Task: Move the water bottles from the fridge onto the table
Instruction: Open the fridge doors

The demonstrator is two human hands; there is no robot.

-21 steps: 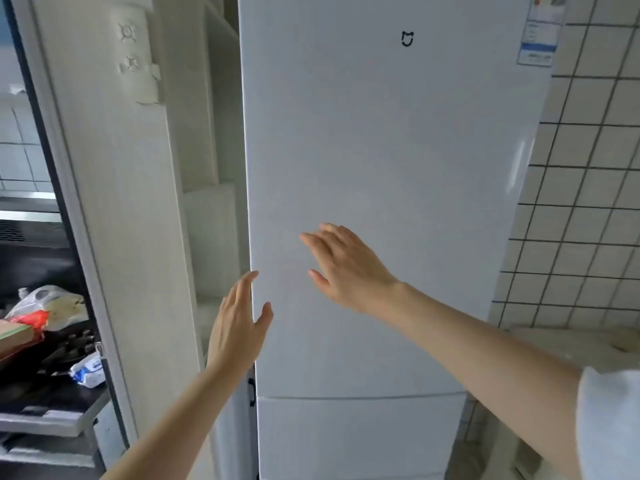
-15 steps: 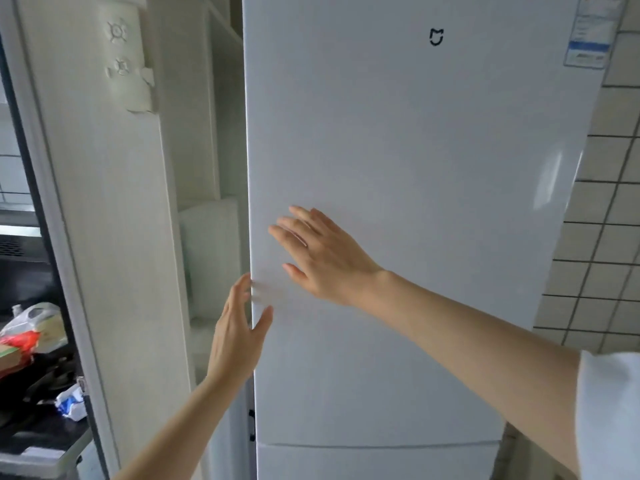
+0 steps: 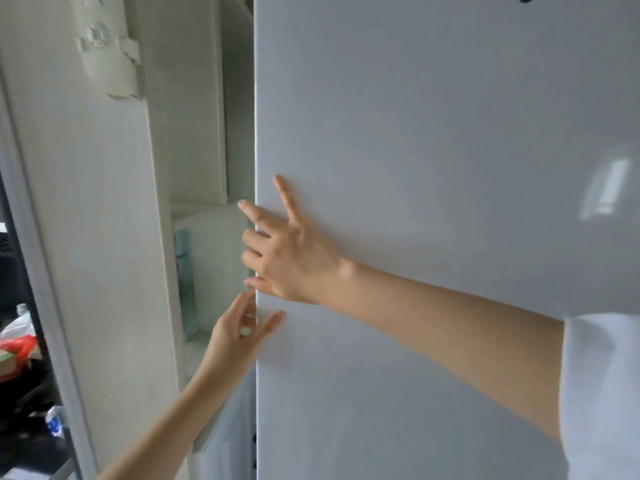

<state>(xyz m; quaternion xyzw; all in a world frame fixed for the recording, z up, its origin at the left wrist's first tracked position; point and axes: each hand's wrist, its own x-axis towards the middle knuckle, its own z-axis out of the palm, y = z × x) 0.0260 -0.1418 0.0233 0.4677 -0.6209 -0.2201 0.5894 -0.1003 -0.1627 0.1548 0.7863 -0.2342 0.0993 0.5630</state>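
A tall white fridge with its door closed fills the right of the head view. My right hand lies flat on the door by its left edge, fingers spread, the fingertips reaching past the edge. Just below it, my left hand has its fingers curled round the same left edge, thumb on the door's front. No water bottles show; the inside of the fridge is hidden.
A pale wall panel with a small fixture stands close on the left, leaving a narrow gap beside the fridge. Far left, a dark shelf carries bags and packets.
Both hands have moved left and closer to the door's left edge. The left hand's fingers now wrap round the edge, and the view has come nearer to the fridge.
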